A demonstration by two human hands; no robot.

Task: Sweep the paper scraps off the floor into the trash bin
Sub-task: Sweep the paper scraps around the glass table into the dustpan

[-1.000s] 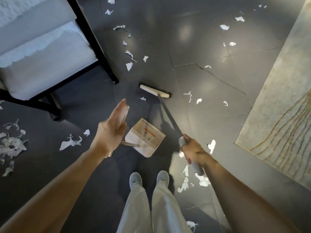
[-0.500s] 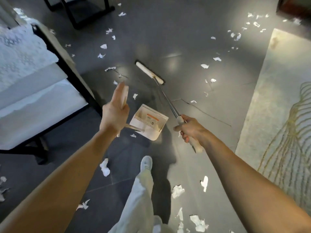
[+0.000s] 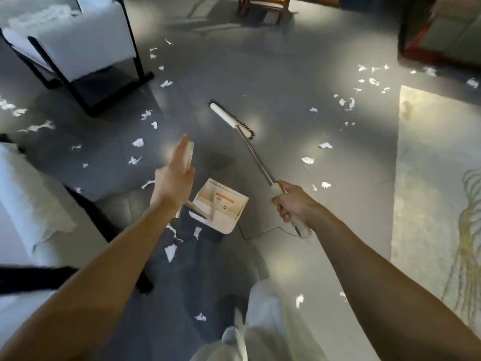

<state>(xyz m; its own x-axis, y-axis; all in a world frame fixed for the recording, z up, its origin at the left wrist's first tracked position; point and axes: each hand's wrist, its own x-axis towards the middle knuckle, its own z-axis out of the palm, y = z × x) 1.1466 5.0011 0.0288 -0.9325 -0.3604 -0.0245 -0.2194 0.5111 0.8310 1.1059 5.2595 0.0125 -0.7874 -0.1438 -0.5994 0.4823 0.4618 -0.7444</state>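
Left hand: the left hand (image 3: 175, 181) holds the cream top grip of the white upright dustpan with an orange label (image 3: 224, 207), fingers laid straight along the grip. The hold is the same as half a second ago.
Right hand: the right hand (image 3: 293, 204) is curled tight round the white grip of the long steel-shafted broom with a white, dark-bristled head (image 3: 231, 119). This grip is unchanged.
Broom: its head is low at the dark grey tiled floor (image 3: 291, 69), ahead of the dustpan. Contact cannot be told.
Paper scraps: the torn white paper scraps (image 3: 307, 160) lie scattered on the floor. There is a band beside the black-framed, white-cushioned chair (image 3: 86, 43), a cluster off the far corner of the pale rug with gold lines (image 3: 429, 204), and a few under the left forearm.
Change: the view has advanced. The thin floor crack (image 3: 260, 233), earlier beyond the right hand, now runs beneath it. The chair, earlier only legs at the top edge, shows almost whole. The near white seat (image 3: 23, 204) has slid to the lower left.
Legs: the pale shoe (image 3: 231, 337), earlier stepped forward, sits at the bottom edge.
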